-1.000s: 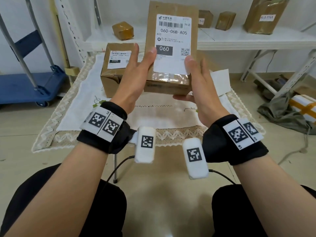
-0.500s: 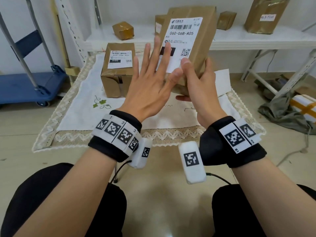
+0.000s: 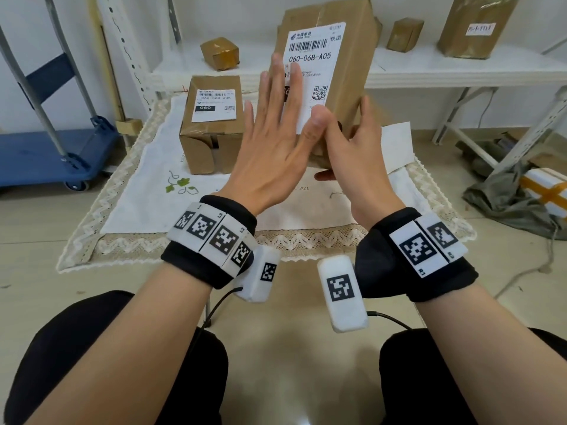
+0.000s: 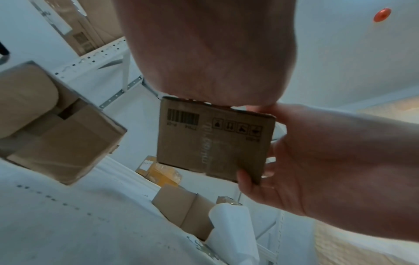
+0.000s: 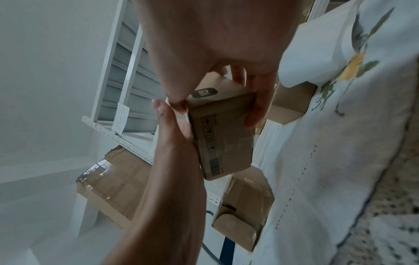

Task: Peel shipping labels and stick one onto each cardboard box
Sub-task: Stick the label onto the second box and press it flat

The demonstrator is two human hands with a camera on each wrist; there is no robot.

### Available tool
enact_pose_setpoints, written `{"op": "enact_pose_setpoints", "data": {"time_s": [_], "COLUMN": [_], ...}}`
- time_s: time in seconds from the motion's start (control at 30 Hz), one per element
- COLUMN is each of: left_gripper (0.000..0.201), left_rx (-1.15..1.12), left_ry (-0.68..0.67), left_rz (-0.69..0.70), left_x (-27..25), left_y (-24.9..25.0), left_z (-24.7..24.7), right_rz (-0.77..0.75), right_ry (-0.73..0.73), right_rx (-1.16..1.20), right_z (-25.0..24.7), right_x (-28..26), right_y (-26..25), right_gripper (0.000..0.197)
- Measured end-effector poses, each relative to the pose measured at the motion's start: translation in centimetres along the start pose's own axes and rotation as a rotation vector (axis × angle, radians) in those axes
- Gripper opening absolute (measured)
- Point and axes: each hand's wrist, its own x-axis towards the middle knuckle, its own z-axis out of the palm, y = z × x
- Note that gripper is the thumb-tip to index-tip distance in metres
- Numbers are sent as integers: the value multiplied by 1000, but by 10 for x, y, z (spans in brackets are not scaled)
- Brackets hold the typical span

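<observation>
My right hand (image 3: 356,154) grips a tall cardboard box (image 3: 357,56) by its lower end and holds it tilted above the table. A white shipping label (image 3: 316,56) covers the box's front face. My left hand (image 3: 276,142) lies flat with straight fingers on the label's left part. In the left wrist view the box's printed underside (image 4: 215,143) shows, with my right hand's fingers (image 4: 247,181) curled round its edge. A second box (image 3: 211,142) with a label (image 3: 214,105) stands on the table at the left.
A white backing sheet (image 3: 395,142) lies on the lace-edged tablecloth (image 3: 147,191) behind my right hand. Several more boxes sit on the white shelf (image 3: 460,72) behind. A blue trolley (image 3: 46,157) stands left, and a grey bag (image 3: 506,197) lies on the floor right.
The box has moved up and right and tilted. My left hand let go of its side and now lies flat on the label.
</observation>
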Motion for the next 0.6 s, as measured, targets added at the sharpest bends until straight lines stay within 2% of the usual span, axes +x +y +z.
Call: {"op": "enact_pose_setpoints", "data": {"time_s": [0.1, 0.17, 0.3, 0.43, 0.5, 0.6], "left_gripper": [86, 79, 73, 82, 84, 74], "left_rx": [-32, -50, -95, -383, -515, -663], "left_ry": [-13, -11, -31, -160, -158, -157], "left_rz": [-50, -77, -164, -360, -462, -549], "left_x": [2, 3, 6, 8, 8, 9], "left_y": [-9, -14, -18, -16, -17, -21], "left_z": [-3, -5, -15, -33, -38, -40], "right_rz": [4, 0, 37, 137, 190, 245], "right_ry": [-26, -32, 2, 11, -6, -44], "right_rx": [20, 37, 104, 198, 260, 313], "right_z": [-4, -6, -14, -19, -20, -19], "right_x": [-1, -3, -8, -9, -7, -3], "right_y": [-1, -4, -11, -17, -18, -16], "right_gripper": [103, 99, 88, 67, 57, 54]}}
